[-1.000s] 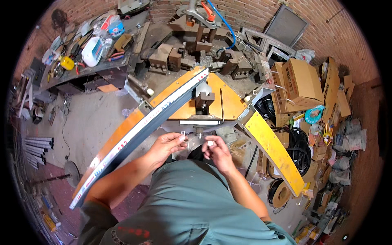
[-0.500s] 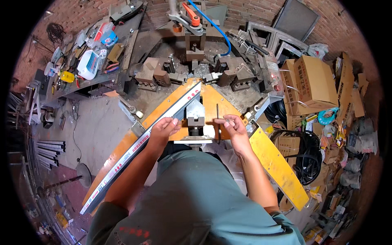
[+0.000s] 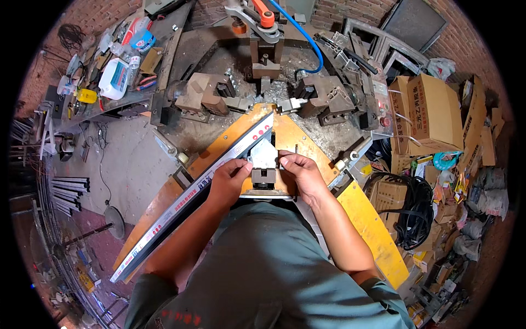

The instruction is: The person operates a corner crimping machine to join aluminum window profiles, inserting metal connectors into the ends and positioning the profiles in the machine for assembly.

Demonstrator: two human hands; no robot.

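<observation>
Crowding bench (image 3: 219, 60): steel clamps (image 3: 205, 93), blue hose (image 3: 298, 30).

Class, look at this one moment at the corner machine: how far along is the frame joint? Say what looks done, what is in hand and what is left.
Done: the long frame bar lies on the machine table, its cut end pointing at the corner. In hand: the left hand and right hand press a small metal corner piece beside the bar's end. Left: no second bar lies on the right side, so the corner is not yet closed.
</observation>
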